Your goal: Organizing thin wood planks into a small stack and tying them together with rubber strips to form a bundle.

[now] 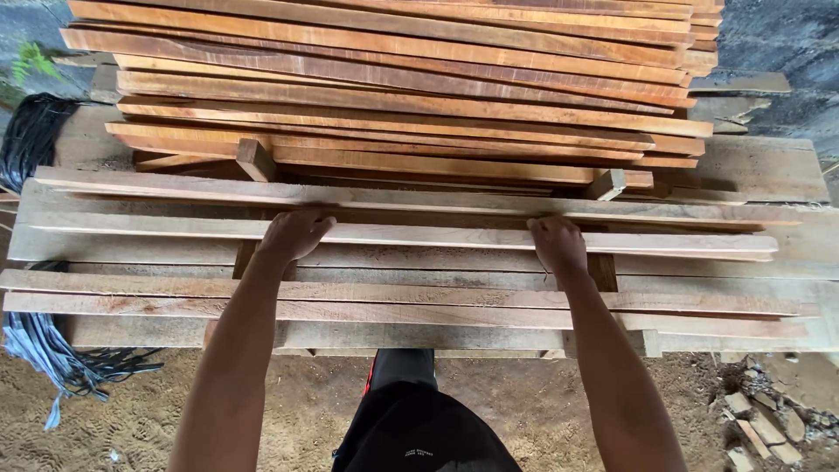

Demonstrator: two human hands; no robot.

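A long, thin pale wooden plank [419,236] lies across a low stack of weathered grey planks [131,288]. My left hand [293,234] grips the plank's far edge left of centre, fingers curled over it. To the right of centre, my right hand [557,243] is closed on the same plank. Both arms reach straight forward from my body. Behind the plank rises a taller stack of orange-brown sawn boards [393,96], separated by small wooden spacer blocks [255,160].
Black and grey cables [35,341] hang at the left end of the stacks. Sandy ground [131,411] lies below, with broken stone pieces [760,428] at lower right. A concrete surface [778,35] shows at the top right, a small green plant [33,61] at top left.
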